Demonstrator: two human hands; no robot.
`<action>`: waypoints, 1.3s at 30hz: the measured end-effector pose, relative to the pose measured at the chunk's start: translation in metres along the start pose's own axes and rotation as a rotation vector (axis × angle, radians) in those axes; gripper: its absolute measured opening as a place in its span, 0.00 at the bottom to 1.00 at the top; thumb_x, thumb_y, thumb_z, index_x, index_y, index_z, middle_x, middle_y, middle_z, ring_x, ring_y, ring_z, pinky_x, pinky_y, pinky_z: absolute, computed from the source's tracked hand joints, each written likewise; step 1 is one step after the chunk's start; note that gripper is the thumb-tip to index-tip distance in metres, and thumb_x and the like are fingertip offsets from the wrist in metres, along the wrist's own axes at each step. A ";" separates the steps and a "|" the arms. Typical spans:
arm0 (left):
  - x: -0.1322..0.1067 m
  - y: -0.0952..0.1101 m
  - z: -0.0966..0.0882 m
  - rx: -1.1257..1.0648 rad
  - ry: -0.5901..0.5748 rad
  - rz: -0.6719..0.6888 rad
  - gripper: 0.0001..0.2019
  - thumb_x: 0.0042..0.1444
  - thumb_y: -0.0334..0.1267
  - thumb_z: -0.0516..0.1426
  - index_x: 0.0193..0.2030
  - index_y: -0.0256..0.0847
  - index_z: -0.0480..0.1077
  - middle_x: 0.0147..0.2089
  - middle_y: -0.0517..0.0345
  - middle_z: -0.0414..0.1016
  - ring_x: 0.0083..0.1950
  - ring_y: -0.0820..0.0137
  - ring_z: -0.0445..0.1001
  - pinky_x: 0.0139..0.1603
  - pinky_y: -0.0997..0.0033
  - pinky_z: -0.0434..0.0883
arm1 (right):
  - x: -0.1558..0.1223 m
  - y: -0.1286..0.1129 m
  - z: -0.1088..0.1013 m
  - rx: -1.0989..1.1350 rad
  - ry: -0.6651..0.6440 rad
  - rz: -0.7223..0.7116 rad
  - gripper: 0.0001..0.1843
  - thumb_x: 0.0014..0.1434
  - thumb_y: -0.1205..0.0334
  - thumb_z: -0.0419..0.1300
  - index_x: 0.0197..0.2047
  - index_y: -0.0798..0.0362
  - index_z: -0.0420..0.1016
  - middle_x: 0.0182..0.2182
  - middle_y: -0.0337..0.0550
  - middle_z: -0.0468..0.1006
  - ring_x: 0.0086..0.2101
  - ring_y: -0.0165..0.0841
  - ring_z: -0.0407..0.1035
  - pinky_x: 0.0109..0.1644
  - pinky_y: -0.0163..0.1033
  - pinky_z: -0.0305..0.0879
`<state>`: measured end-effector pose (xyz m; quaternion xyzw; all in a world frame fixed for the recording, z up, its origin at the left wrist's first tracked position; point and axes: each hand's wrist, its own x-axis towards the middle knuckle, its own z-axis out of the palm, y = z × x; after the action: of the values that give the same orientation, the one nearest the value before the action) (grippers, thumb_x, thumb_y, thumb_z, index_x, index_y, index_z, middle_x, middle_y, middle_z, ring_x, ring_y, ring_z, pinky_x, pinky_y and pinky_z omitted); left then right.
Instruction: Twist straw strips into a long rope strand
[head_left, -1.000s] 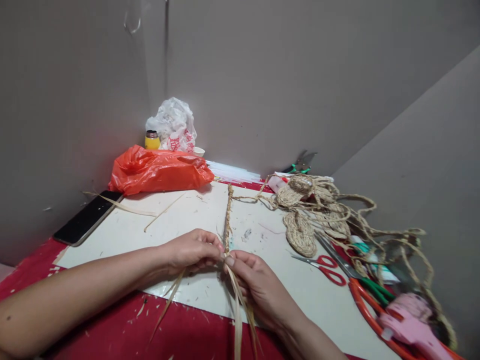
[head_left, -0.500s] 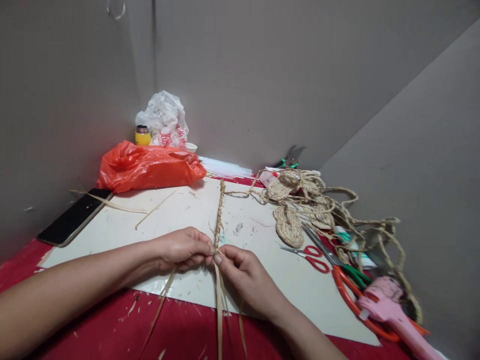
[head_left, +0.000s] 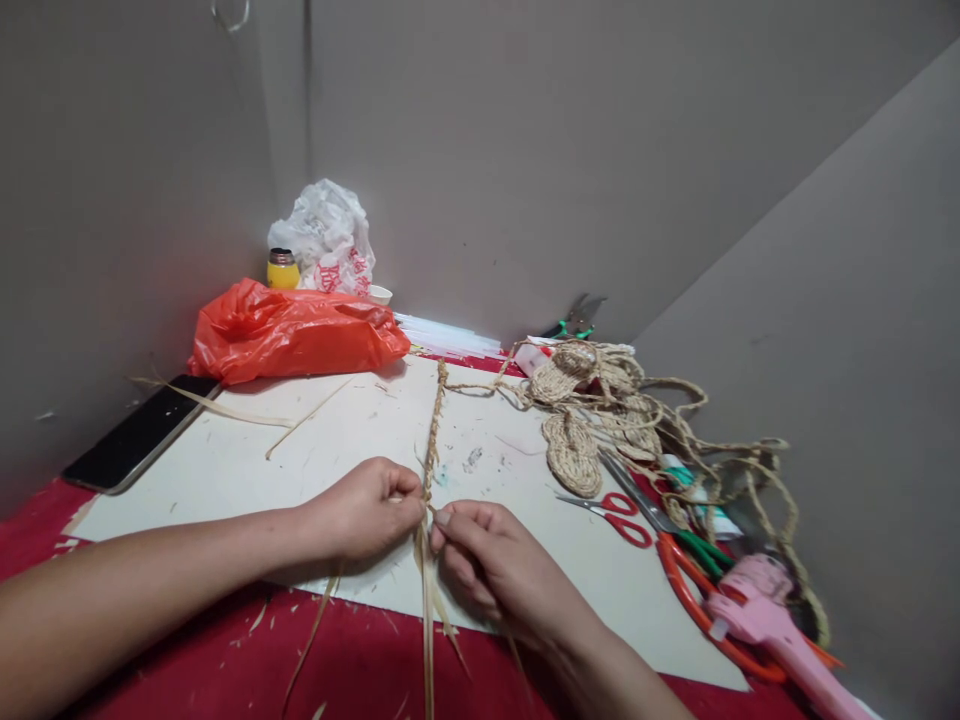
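Observation:
A thin tan braid (head_left: pixel 433 430) runs down the middle of the white board (head_left: pixel 322 440), its loose straw strands (head_left: pixel 427 640) hanging over the near edge. At the braid's lower end my left hand (head_left: pixel 379 508) is closed, thumb and fingers pinched together beside it. Just to the right, my right hand (head_left: pixel 487 560) pinches a straw strand between thumb and forefinger. The fingertips of both hands are close together. Another strand trails down below my left hand. From the braid's far end, a twisted cord leads right toward coiled straw pieces (head_left: pixel 574 455).
Small red-handled scissors (head_left: pixel 611 515), large orange-handled shears (head_left: pixel 682 580) and a pink glue gun (head_left: pixel 772 620) lie on the right. At the back are a red plastic bag (head_left: pixel 292 335), a yellow jar (head_left: pixel 282 270) and white sticks (head_left: pixel 450 335). A phone (head_left: pixel 142 435) lies left.
My left hand has turned into a more closed pinch, and my right hand has shifted slightly right and down. The hanging strands have moved. The whole view has shifted slightly.

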<state>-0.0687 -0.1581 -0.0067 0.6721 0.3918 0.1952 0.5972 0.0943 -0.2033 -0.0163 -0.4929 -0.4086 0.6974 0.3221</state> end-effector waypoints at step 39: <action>0.000 -0.001 -0.001 -0.288 -0.209 -0.060 0.11 0.53 0.40 0.55 0.27 0.34 0.68 0.26 0.57 0.71 0.26 0.77 0.64 0.29 0.77 0.59 | 0.002 0.001 -0.010 -0.140 -0.148 -0.068 0.24 0.59 0.44 0.53 0.24 0.56 0.64 0.14 0.29 0.53 0.16 0.21 0.42 0.19 0.31 0.35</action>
<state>-0.0700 -0.1574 -0.0076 0.5842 0.3155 0.1606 0.7303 0.1030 -0.1999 -0.0194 -0.4473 -0.4955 0.6902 0.2793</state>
